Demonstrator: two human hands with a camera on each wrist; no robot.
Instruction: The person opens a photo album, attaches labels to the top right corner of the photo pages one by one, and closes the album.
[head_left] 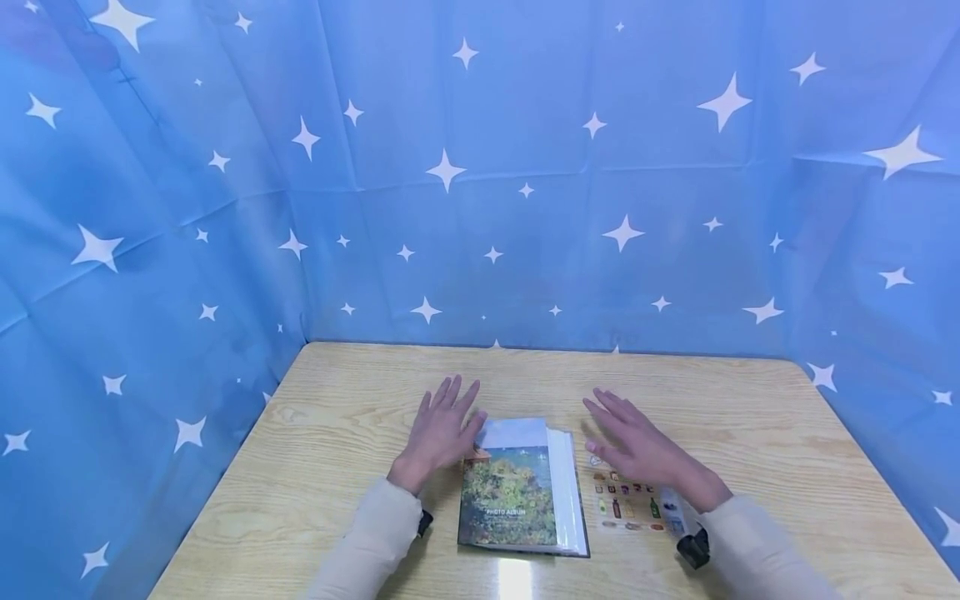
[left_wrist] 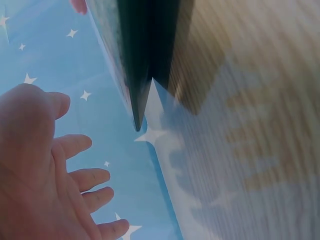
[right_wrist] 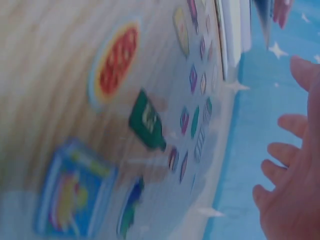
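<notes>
A photo album (head_left: 510, 500) with a painted garden cover lies on the table, its white page edges (head_left: 562, 483) showing along the right. My left hand (head_left: 440, 433) is at the album's upper left corner, fingers spread and thumb towards the cover; whether it touches is unclear. In the left wrist view, that hand (left_wrist: 45, 170) appears beside the album's dark edge (left_wrist: 132, 55) and holds nothing. My right hand (head_left: 637, 446), fingers extended, hovers over the upper part of a clear sticker sheet (head_left: 626, 504). The right wrist view shows this hand (right_wrist: 295, 175) apart from the sheet's green bottle sticker (right_wrist: 146, 121).
The wooden table (head_left: 300, 500) has its far edge against a blue curtain (head_left: 525, 208) with white stars, which also hangs at both sides. Dark wrist cameras (head_left: 693, 548) sit under the sleeves. A bright light reflection (head_left: 514, 577) shows in front of the album.
</notes>
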